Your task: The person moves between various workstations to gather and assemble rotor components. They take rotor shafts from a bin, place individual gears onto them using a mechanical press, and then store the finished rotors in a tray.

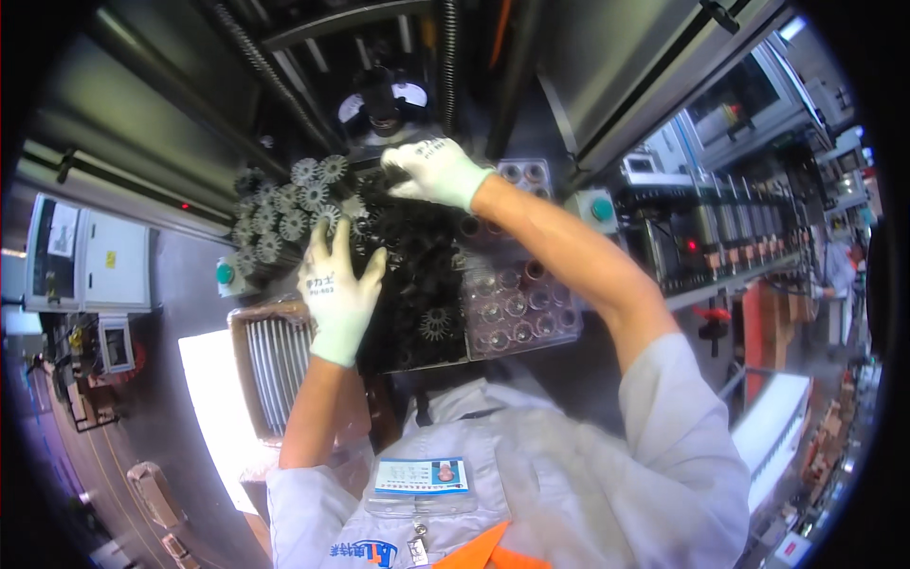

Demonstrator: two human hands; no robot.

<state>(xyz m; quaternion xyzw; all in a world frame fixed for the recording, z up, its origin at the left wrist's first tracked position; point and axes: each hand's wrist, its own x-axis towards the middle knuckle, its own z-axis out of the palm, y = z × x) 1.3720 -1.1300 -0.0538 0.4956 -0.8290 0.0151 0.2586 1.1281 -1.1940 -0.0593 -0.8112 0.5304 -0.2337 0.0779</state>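
My left hand [341, 296], in a white glove, reaches over the near edge of a stack of grey toothed metal cores [293, 225]. Its fingers are spread, and the fingertips lie at one of the cores. My right hand [431, 173], gloved too, is farther off, below the machine's fixture [383, 112]. Those fingers are curled; a dark part seems to lie at them, but I cannot make it out. Between the hands spreads a heap of small black parts [403, 248], with a single toothed core [435, 324] near its front. A clear plastic tray [474, 353] with ring-shaped parts stands to the right.
A box [241, 365] of long metal rods stands at the near left. Green push buttons [601, 209] flank the work area on both sides. Machine frame posts [597, 114] rise at the far side. To the right runs a bench [706, 284] with equipment.
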